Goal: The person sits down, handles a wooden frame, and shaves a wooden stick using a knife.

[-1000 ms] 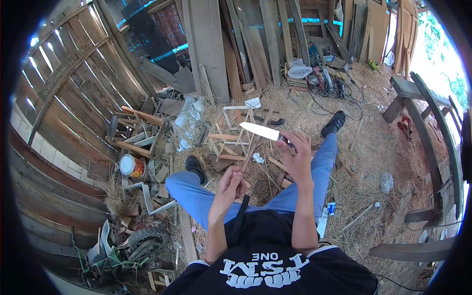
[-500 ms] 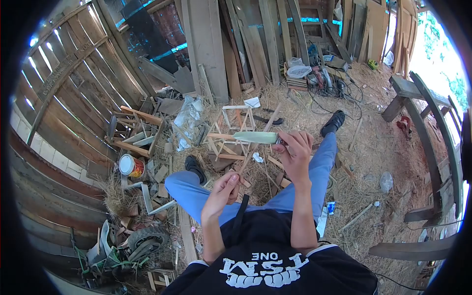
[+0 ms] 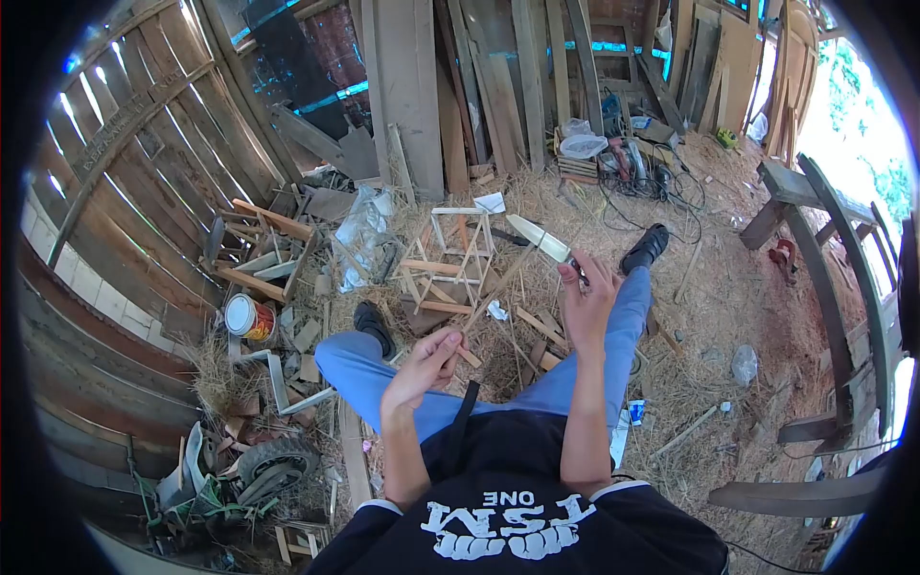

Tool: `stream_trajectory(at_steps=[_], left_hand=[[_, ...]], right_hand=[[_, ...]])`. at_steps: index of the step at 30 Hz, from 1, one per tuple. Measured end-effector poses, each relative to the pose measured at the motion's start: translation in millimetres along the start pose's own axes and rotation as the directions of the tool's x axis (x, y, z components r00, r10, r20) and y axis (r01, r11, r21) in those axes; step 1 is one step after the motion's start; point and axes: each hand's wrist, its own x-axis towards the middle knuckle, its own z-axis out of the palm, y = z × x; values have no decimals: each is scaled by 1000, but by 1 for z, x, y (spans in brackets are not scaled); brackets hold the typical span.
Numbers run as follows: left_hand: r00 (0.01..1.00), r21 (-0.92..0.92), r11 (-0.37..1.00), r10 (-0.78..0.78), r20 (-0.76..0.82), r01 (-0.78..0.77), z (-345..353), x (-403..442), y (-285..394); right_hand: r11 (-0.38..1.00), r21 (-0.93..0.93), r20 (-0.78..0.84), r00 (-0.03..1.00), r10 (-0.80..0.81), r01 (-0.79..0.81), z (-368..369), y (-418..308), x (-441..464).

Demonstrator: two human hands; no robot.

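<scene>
A thin wooden stick (image 3: 498, 295) is held in the left hand (image 3: 428, 364), with the fingers curled shut and the thumb pressed down on it. From there, the stick is pointed up toward 1 o'clock, over the straw-covered floor (image 3: 695, 326). A knife (image 3: 540, 238) is held by its handle in the right hand (image 3: 587, 292), which is at 2 o'clock from the left one. The handle is gripped by bent fingers and thumb, and the blade is pointed toward 10 o'clock. The blade is seen close by the far end of the stick, but whether they touch cannot be told.

For good work with these two, the stick should be held tight so that it is not twisted or bent. The blade should be kept well apart from the left fingers, and any stroke should be made toward the far end, never back toward the hand. Small, light strokes would be safest, since a thin stick could be snapped. The left leg (image 3: 369, 369), at 9 o'clock from the left hand, and the right leg (image 3: 625, 326), at 4 o'clock from the right, should be kept out of the blade's path. The wooden frame (image 3: 443, 266) at 12 o'clock from the left hand should not be bumped.
</scene>
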Motion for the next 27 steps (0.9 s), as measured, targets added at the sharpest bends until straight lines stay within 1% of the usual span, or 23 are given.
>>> stream_trajectory(at_steps=[2, 3, 5, 6, 8, 9, 11, 13, 14, 17, 20, 21, 22, 25, 27], left_hand=[[999, -11, 999, -36, -15, 36, 1, -5, 0], [999, 34, 999, -26, -37, 28, 1, -8, 3], [997, 121, 992, -6, -75, 15, -4, -17, 8], [996, 62, 998, -13, -92, 19, -14, -25, 5], [991, -47, 999, -27, -132, 21, -40, -42, -2], [989, -69, 998, -4, -145, -6, -38, -40, -1], [983, -125, 990, 44, -179, -67, -22, -27, 2], [981, -156, 984, 58, -187, -88, -1, -6, 12], [981, -180, 978, 74, -181, -107, 10, 4, 15], [983, -264, 956, 87, -160, -127, 25, 24, 29], [982, -328, 930, 127, -138, -167, 27, 41, 49], [981, -347, 920, 145, -126, -181, 26, 46, 54], [977, -373, 903, 200, -76, -214, 25, 50, 57], [957, -317, 908, 225, -183, -274, 45, 52, 76], [944, -331, 895, 226, -240, -298, 57, 47, 78]], right_hand=[[992, -103, -59, 995, -81, 74, 2, 1, -1], [982, -157, -87, 989, -123, 108, 3, 2, -1], [980, -168, -215, 974, 69, -107, 2, 22, 1], [964, -164, -281, 947, 156, -208, -1, 33, 5], [957, -218, -247, 959, 136, -192, -23, 40, 13], [950, -249, -217, 966, 137, -191, -33, 38, 9], [967, -192, -199, 972, 127, -166, -24, 25, 0], [984, -127, -205, 974, 98, -126, -5, 11, -1], [968, 18, -52, 966, 252, -252, -4, -1, -2], [897, 307, 108, 948, 300, -318, 2, -34, -4], [910, 332, 186, 963, 194, -248, 2, -49, -6], [901, 353, 205, 961, 187, -251, 2, -52, -6], [893, 372, 222, 958, 180, -254, 2, -54, -6], [865, 420, 266, 948, 173, -275, 0, -58, -6], [854, 448, 280, 948, 148, -265, -1, -59, -7]])
